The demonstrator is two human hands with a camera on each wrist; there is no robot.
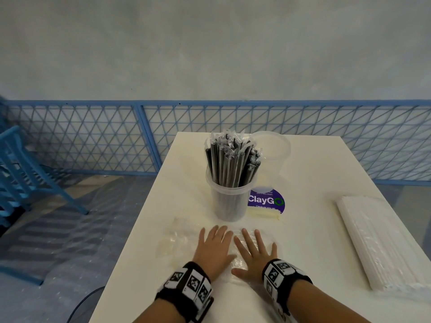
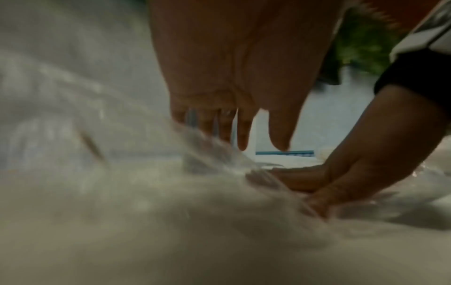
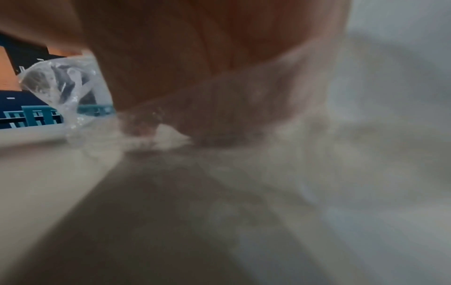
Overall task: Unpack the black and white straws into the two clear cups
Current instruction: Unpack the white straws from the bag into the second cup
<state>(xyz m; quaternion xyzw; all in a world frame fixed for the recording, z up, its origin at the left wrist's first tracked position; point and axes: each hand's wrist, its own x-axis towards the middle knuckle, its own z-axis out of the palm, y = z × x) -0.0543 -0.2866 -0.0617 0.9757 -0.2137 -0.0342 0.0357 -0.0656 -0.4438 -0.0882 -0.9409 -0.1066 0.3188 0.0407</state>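
Note:
Several black straws (image 1: pixel 232 159) in clear wrappers stand upright in a clear cup (image 1: pixel 229 203) at the table's middle. Just behind it to the right stands a second clear cup (image 1: pixel 274 150) with nothing in it. A pack of white straws (image 1: pixel 382 243) lies flat near the right edge. An empty clear plastic bag (image 1: pixel 177 238) is spread flat on the table in front of the cups. My left hand (image 1: pixel 213 247) and my right hand (image 1: pixel 253 251) lie flat on it, side by side, fingers straight. The left wrist view shows my left hand (image 2: pixel 244 96) above the crinkled plastic bag (image 2: pixel 214 154).
A white table (image 1: pixel 314 183) carries a purple round sticker (image 1: pixel 267 201) and a small pale wrapped piece (image 1: pixel 264 215) beside the cup. A blue mesh fence (image 1: pixel 93 136) runs behind the table. A blue chair (image 1: pixel 28 169) stands at the left.

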